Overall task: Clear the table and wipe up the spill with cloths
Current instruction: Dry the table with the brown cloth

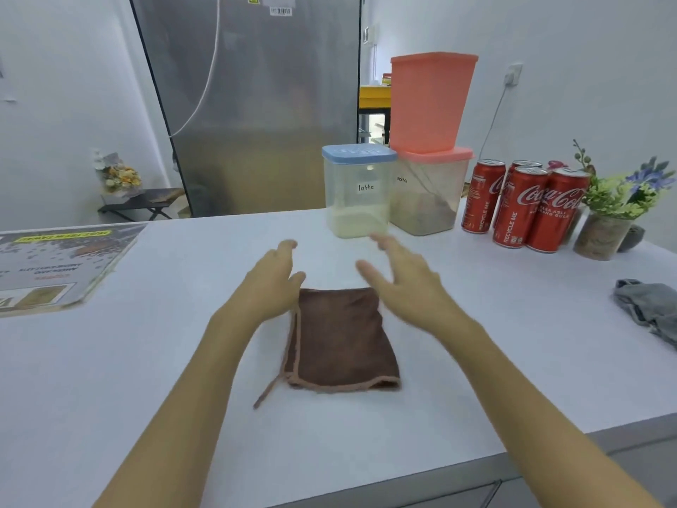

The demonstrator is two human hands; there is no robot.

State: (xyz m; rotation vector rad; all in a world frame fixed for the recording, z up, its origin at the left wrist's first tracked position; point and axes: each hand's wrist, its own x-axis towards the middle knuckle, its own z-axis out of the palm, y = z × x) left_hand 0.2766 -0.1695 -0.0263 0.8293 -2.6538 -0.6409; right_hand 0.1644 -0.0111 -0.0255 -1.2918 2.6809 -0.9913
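Tall steel fridge (pixel 252 104) stands behind the far edge, a white cable hanging down its front. Flower bouquet (pixel 119 176) sits on a low black stand (pixel 146 203) to the fridge's left, by the wall. Yellow shelf unit (pixel 373 99) shows through the gap right of the fridge. Wall socket (pixel 513 73) on the right wall, a grey cord running down from it. Small potted plant (pixel 615 203) with purple blooms at far right; a dark rounded object (pixel 632 238) just beside the pot.

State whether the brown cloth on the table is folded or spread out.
Folded: the brown cloth lies flat as a compact rectangle with doubled hemmed edges along its left side.
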